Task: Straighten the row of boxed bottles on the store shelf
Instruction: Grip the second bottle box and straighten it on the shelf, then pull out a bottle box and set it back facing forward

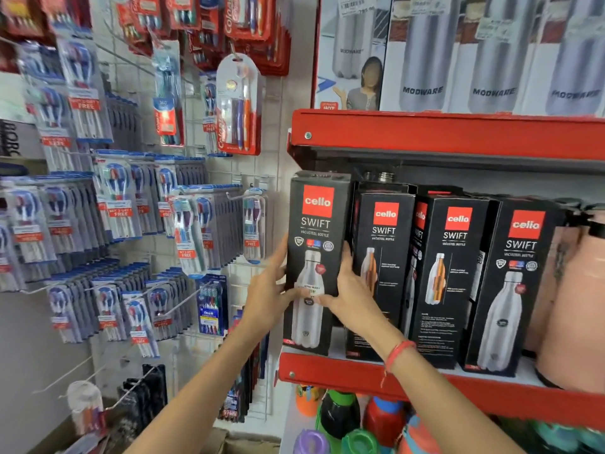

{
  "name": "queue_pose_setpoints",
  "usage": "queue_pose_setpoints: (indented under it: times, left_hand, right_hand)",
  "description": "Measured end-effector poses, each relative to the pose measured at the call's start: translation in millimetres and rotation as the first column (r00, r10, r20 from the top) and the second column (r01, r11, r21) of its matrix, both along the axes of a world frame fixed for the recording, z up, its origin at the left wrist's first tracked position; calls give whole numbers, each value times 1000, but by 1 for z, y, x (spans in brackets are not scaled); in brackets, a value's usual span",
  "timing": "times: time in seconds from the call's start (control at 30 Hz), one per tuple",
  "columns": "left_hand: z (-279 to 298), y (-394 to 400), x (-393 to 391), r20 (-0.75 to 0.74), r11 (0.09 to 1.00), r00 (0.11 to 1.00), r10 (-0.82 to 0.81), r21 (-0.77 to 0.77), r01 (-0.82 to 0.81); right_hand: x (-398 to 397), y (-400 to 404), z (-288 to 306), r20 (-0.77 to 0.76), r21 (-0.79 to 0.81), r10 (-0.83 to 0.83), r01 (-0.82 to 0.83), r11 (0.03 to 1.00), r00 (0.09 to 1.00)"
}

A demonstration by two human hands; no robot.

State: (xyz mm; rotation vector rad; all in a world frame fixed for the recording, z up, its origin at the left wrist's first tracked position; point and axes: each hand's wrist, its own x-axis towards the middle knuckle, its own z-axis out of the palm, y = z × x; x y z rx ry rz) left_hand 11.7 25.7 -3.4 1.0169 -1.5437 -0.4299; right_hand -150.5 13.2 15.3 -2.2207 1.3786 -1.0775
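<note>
I have the leftmost boxed bottle (316,257) clamped between both hands, my left hand (265,296) flat on its left side and my right hand (348,296) wrapped on its right edge, thumbs meeting on the front. It stands at the left end of the red shelf (327,371), touching the next black box (381,273). Toothbrush packs (131,208) hang on the wire grid to the left. Grey bottle boxes (458,54) sit on the shelf above, and a pink jug (576,306) crowds the row's right end.

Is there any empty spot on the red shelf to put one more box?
Barely. The shelf shows thin white strips between the held box and the second box, and in front near the pink jug. Otherwise it is packed. Both hands, left and right, grip the end box.
</note>
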Motion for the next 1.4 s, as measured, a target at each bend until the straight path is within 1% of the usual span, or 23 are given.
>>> queue_pose_setpoints:
  times: [0.13, 0.27, 0.33, 0.4, 0.43, 0.5, 0.53, 0.57, 0.6, 0.63, 0.7, 0.77, 0.8, 0.87, 0.97, 1.03, 1.1, 1.17, 1.23, 1.3, 1.4]
  left_hand:
    - [-16, -16, -3, 11, 998, 1000, 19, 57, -20]
    - [-19, -22, -8, 32, 997, 998, 46, 63, -48]
    - [-20, -24, -10, 57, 996, 997, 55, 64, -58]
    - [-21, -23, -12, 59, 994, 995, 83, 68, -87]
    - [-22, -23, -12, 53, 992, 993, 102, 73, -106]
    - [-23, -21, -13, 31, 986, 991, 131, 100, -133]
    - [-22, -20, -13, 20, 983, 991, 136, 120, -137]
    - [-21, -19, -14, 16, 980, 989, 145, 139, -145]
    - [-19, -17, -14, 24, 975, 986, 162, 151, -164]
    - [-17, -15, -16, 39, 970, 982, 184, 156, -188]
    - [-14, -10, -20, 59, 965, 976, 210, 151, -216]
    - [-11, -3, -23, 72, 963, 973, 218, 144, -226]
    - [-9, 1, -24, 78, 963, 972, 221, 140, -230]
    - [-5, 10, -25, 85, 963, 971, 225, 133, -235]
    - [3, 25, -26, 90, 964, 968, 236, 102, -245]
    - [9, 34, -28, 99, 965, 963, 250, 55, -256]
    - [15, 40, -31, 89, 969, 966, 242, 15, -245]
    - [21, 46, -38, 87, 982, 979, 184, 22, -187]
    - [26, 52, -48, 81, 993, 992, 93, 64, -98]
    - [31, 56, -58, 93, 996, 995, 33, 84, -41]
    - [37, 62, -65, 154, 994, 986, -64, 92, 50]
  right_hand:
    - [4, -9, -17, 17, -26, -64, 64, 998, 998]
    - [5, -10, -18, 3, -92, -124, 123, 988, 992]
    - [3, -7, -14, -60, -131, -200, 191, 973, 978]
    - [-1, 0, -11, -143, -223, -318, 282, 933, 937]
    - [-5, 3, -11, -118, -287, -349, 304, 908, 930]
    - [-14, 10, -11, 54, -431, -353, 341, 836, 934]
    - [-20, 11, -12, 141, -490, -373, 393, 778, 917]
    - [-24, 11, -13, 209, -509, -415, 461, 727, 885]
    - [-27, 10, -15, 243, -483, -476, 531, 696, 845]
    - [-28, 9, -17, 236, -428, -552, 596, 679, 799]
    - [-23, 7, -21, 164, -332, -674, 684, 650, 720]
    - [-15, 6, -25, 130, -268, -711, 715, 646, 691]
    - [-13, 5, -25, 137, -231, -709, 718, 657, 692]
    - [-10, 4, -24, 155, -170, -671, 689, 705, 725]
    - [-14, 7, -20, 216, -139, -579, 612, 779, 786]
    - [-21, 16, -19, 280, -161, -510, 564, 810, 813]
    - [-32, 31, -20, 322, -227, -432, 511, 829, 843]
    - [-42, 48, -20, 350, -307, -356, 465, 830, 867]
    - [-51, 65, -14, 365, -358, -287, 418, 835, 886]
    - [-65, 78, -4, 351, -358, -200, 328, 874, 915]
    - [-91, 93, 8, 292, -306, -26, 119, 945, 956]
